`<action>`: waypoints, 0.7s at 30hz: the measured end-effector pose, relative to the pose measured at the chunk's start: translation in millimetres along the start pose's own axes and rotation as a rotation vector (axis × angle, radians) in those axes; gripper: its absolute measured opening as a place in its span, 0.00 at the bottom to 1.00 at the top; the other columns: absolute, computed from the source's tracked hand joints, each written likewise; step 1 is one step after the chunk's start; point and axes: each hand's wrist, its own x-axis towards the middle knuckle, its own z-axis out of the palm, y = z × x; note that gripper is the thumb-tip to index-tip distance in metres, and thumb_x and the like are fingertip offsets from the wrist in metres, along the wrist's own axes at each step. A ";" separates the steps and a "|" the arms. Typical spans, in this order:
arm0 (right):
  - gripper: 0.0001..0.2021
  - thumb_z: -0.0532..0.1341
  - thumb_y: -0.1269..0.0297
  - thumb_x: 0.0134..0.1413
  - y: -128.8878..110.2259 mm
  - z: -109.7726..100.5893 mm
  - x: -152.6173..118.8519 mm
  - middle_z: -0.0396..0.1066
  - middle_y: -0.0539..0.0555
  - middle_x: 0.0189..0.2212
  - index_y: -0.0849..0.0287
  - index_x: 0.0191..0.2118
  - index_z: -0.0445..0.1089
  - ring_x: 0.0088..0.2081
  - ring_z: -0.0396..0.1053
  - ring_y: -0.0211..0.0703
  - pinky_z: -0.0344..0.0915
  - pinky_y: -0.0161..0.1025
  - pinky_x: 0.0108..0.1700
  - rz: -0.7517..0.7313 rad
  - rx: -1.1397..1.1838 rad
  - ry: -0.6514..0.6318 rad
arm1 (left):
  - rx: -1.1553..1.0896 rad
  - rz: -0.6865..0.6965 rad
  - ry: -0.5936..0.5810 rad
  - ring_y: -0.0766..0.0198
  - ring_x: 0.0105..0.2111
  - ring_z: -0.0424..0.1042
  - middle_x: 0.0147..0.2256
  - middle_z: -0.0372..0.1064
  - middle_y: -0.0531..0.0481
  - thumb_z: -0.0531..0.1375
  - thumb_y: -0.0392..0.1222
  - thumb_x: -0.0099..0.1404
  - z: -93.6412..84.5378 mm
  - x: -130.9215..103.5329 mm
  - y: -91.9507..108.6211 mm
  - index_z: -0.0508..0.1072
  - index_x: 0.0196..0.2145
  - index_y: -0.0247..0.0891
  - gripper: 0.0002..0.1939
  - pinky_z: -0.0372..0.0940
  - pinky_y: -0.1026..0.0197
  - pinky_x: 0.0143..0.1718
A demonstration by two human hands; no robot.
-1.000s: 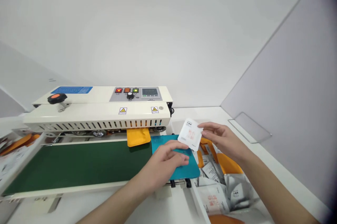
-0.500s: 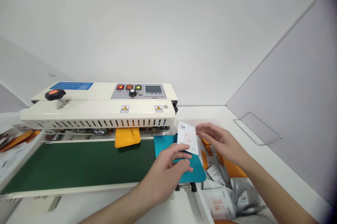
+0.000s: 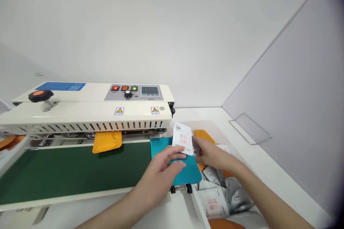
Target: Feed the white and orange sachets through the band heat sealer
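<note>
My left hand (image 3: 163, 171) is over the teal plate (image 3: 192, 173) at the right end of the sealing machine's belt. Its index finger lies over the lower edge of a white sachet (image 3: 182, 137) with red print, and the other fingers are below that edge. The sachet slants up toward the machine's inlet. Just right of it, my right hand (image 3: 215, 153) reaches into the bin, fingers bent around a silver-white sachet (image 3: 196, 148) that is mostly hidden. An orange sachet (image 3: 107, 142) sticks out from under the machine over the green belt.
The cream band sealer (image 3: 86, 112) has lit switches, a dial and a display. A bin of loose sachets (image 3: 213, 202), white, silver and orange, stands right of the belt. More sachets (image 3: 10, 143) lie at the far left. A wire stand (image 3: 249, 132) rests by the right wall.
My right hand has lowered into the bin and its fingers have bent around a sachet. The orange sachet has travelled left along the machine. The view has shifted slightly right.
</note>
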 end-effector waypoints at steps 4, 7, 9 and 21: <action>0.20 0.64 0.63 0.46 -1.4 -9.3 1.5 0.73 0.52 0.33 0.54 0.47 0.65 0.29 0.69 0.44 0.65 0.38 0.28 0.028 0.028 0.060 | -0.055 -0.029 0.004 0.56 0.52 0.67 0.49 0.70 0.42 0.60 0.36 0.60 -0.4 2.4 1.8 0.72 0.47 0.38 0.16 0.59 0.57 0.53; 0.14 0.61 0.61 0.51 -3.8 -16.7 1.0 0.74 0.52 0.32 0.53 0.45 0.66 0.26 0.71 0.44 0.66 0.38 0.25 0.097 0.121 0.136 | -0.047 -0.020 -0.011 0.56 0.52 0.67 0.48 0.71 0.43 0.61 0.37 0.60 -2.4 3.6 0.6 0.72 0.48 0.39 0.17 0.59 0.57 0.53; 0.13 0.60 0.59 0.53 -2.8 -21.3 0.6 0.75 0.52 0.34 0.52 0.45 0.66 0.25 0.71 0.44 0.67 0.39 0.25 0.112 0.150 0.203 | -0.041 -0.024 -0.016 0.57 0.52 0.67 0.48 0.71 0.43 0.61 0.38 0.60 -3.7 3.8 -0.3 0.71 0.48 0.38 0.17 0.58 0.57 0.54; 0.12 0.59 0.58 0.55 1.5 -31.8 -1.2 0.75 0.53 0.34 0.54 0.45 0.66 0.32 0.74 0.48 0.71 0.43 0.32 0.058 0.369 0.095 | -0.081 -0.041 -0.008 0.58 0.52 0.68 0.48 0.72 0.43 0.59 0.40 0.63 -3.5 1.2 3.3 0.72 0.47 0.37 0.14 0.58 0.57 0.55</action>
